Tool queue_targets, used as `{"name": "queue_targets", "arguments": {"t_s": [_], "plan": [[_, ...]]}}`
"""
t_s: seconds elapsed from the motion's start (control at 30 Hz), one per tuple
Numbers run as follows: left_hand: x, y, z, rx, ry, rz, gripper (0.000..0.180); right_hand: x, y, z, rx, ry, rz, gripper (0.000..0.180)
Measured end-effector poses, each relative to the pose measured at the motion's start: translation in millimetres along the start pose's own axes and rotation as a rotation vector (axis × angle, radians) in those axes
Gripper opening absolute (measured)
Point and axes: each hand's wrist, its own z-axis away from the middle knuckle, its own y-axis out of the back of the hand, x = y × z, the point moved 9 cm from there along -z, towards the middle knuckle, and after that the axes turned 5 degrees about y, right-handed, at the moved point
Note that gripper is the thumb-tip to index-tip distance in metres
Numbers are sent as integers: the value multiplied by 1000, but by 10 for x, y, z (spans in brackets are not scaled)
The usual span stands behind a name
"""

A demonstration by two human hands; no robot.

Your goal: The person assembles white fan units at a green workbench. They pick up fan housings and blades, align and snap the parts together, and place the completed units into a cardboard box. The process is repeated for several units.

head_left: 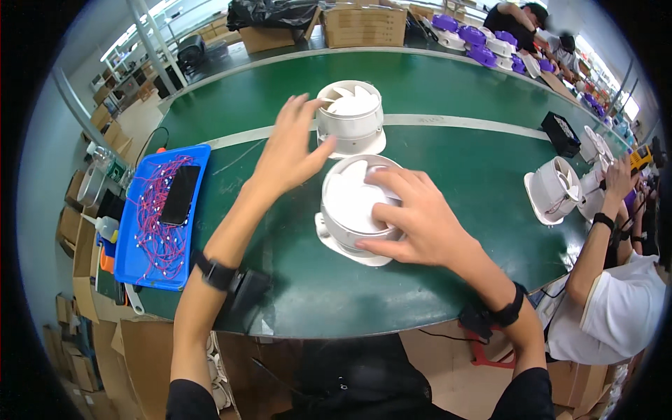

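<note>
Roughly, line by line:
Near fan housing: a white round fan housing (353, 210) stands upright at the middle of the surface, its axis vertical, open mouth and blades facing up, flange base flat on the belt.
Far fan housing: a second white fan housing (350, 115) of the same kind stands just beyond it, also mouth up, close to the near one but apart from it.
Right hand: the right hand (409, 220) lies over the near housing, fingers spread over its rim and side, gripping it.
Left hand: the left hand (290, 150) is open wide, holding nothing, its fingertips at the rim of the far housing; whether they touch it I cannot tell.
Surface: a green belt surface (448, 133) with a pale stripe running across it.
Tray: a blue tray (136, 259) at the left edge holds red wires and a dark phone (180, 194).
Room: another person (616, 308) in white sits at the right beside a third housing (556, 189) lying on its side; cardboard boxes (364, 24) stand beyond the belt.
</note>
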Motion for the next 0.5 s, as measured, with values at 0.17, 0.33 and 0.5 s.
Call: {"name": "queue_targets", "arguments": {"t_s": [0.17, 0.33, 0.5], "plan": [[87, -640, -314, -193, 81, -61, 55, 40, 364, 418, 49, -135, 148, 34], [582, -865, -303, -157, 6, 29, 43, 322, 826, 1081, 165, -418, 440, 30], [1178, -1290, -434, -84, -111, 11, 39, 683, 1061, 1434, 219, -545, 558, 27]]}}
